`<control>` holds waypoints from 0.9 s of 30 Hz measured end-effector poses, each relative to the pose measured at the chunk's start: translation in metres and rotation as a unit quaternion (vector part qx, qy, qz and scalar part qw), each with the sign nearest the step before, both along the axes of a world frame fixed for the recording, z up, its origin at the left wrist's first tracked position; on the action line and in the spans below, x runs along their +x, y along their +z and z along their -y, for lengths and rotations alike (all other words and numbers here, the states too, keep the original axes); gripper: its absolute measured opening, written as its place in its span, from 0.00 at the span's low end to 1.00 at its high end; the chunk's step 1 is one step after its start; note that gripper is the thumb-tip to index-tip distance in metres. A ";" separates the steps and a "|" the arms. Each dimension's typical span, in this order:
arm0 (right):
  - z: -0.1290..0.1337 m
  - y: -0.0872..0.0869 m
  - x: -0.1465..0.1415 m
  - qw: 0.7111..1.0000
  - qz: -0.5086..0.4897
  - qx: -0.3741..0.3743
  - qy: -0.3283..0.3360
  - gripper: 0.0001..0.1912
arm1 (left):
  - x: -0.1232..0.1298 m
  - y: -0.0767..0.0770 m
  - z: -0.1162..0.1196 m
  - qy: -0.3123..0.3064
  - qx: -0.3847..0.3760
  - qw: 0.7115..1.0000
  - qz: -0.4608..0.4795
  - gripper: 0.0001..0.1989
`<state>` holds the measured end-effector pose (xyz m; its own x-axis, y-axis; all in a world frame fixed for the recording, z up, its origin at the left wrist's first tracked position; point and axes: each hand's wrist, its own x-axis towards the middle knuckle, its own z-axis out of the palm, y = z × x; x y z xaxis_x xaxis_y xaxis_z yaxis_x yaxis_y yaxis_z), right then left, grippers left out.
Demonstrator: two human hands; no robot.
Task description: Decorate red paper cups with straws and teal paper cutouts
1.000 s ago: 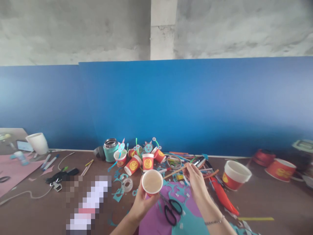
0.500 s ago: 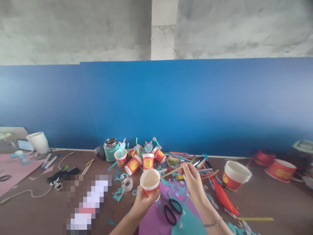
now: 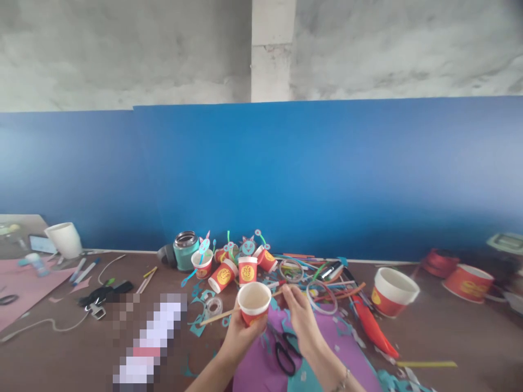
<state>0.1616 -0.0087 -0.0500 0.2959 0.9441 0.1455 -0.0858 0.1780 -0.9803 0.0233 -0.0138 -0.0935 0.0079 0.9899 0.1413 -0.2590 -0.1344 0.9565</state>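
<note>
My left hand (image 3: 242,333) is wrapped round a red and white paper cup (image 3: 254,299), its open mouth tilted toward me. A thin wooden stick (image 3: 216,318) passes through the cup, sticking out at the left past my left fingers and at the right. My right hand (image 3: 300,313) pinches the stick's right end close to the cup. Beneath the hands lie black-handled scissors (image 3: 286,354) on purple paper (image 3: 257,370) with teal pieces.
Behind stand several paper cups (image 3: 247,270), some with cut-out faces, and a teal thermos (image 3: 186,250). Tape rolls (image 3: 322,298) and pens lie to the right, near a red pouch (image 3: 373,326) and a bigger cup (image 3: 394,292). A keyring (image 3: 97,309) is at left.
My right hand has moved left toward the cup, and the stick has slid through so a longer length shows on the left. The tape roll behind my right hand has come into view.
</note>
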 end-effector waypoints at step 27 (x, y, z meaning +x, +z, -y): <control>0.015 0.014 0.042 0.816 0.545 -0.050 0.186 0.20 | -0.014 -0.004 -0.008 0.016 -0.137 0.971 0.194 0.31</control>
